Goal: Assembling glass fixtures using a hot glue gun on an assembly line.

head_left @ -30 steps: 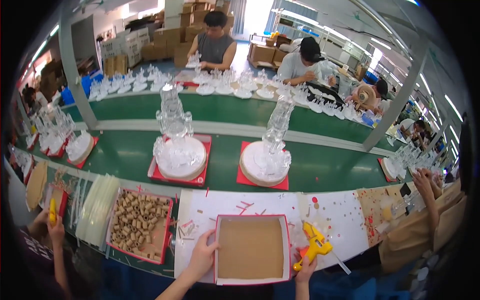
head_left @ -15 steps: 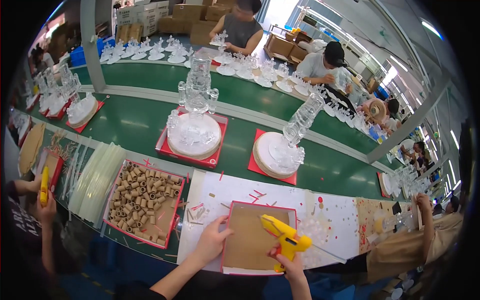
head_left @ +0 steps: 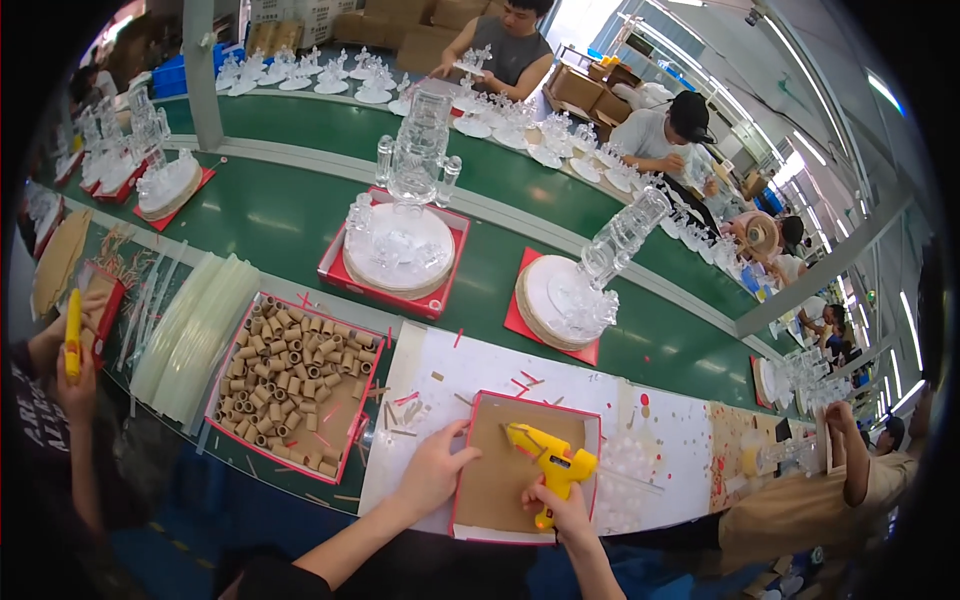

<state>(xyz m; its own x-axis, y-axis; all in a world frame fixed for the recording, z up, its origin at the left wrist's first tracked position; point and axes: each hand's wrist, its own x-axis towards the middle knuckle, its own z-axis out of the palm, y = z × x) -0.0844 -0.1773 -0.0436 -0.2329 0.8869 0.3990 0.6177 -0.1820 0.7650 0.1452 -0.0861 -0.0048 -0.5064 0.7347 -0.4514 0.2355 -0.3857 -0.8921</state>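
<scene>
At the far left, a yellow glue gun (head_left: 73, 333) is held by a co-worker's hand (head_left: 78, 375). Next to it, a bundle of clear glue sticks (head_left: 190, 335) is laid on the desk (head_left: 300, 230). A red-rimmed tray of short cardboard tubes (head_left: 290, 385) is set just right of the sticks. Behind it, on the green belt, a crystal ornament (head_left: 405, 215) is stood on a red tray, and a second one (head_left: 590, 285) is seen further right.

The left hand (head_left: 432, 470) is rested on the white sheet (head_left: 480, 375), its fingers (head_left: 452, 434) loosely spread and touching the left rim of the shallow red-edged cardboard box (head_left: 505, 470). The box is placed on the sheet at the near edge of the desk, between both hands. The right hand (head_left: 560, 510) is closed around the grip of a yellow hot-glue gun (head_left: 550, 462), fingers pressed about it, with the nozzle pointed down-left over the box floor. At the far right, another person's arm (head_left: 850, 450) is raised.
</scene>
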